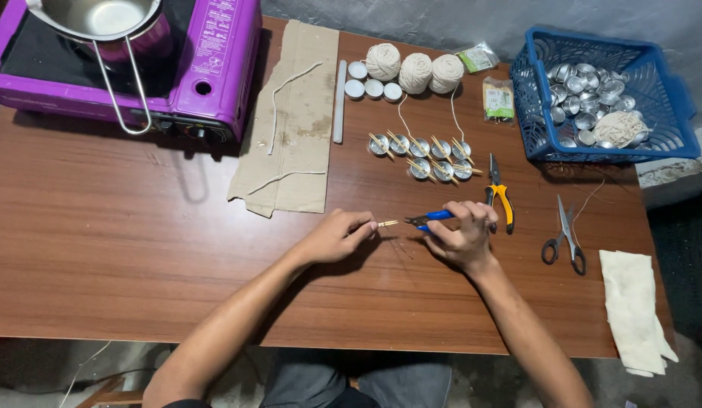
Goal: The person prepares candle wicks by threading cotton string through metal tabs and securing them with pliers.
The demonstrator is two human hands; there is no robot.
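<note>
From the head view, the right hand (pixel 466 236) closes its grip on blue pliers (pixel 430 218) whose tip meets a thin stick (pixel 388 223) pinched in the left hand (pixel 337 236), both low over the bench (pixel 139 257) for steadiness, near the cups (pixel 426 155).

A single head-worn camera looks steeply down from close above onto a wooden table (pixel 139 249), the wearer's forearms reaching in from the bottom edge.
</note>
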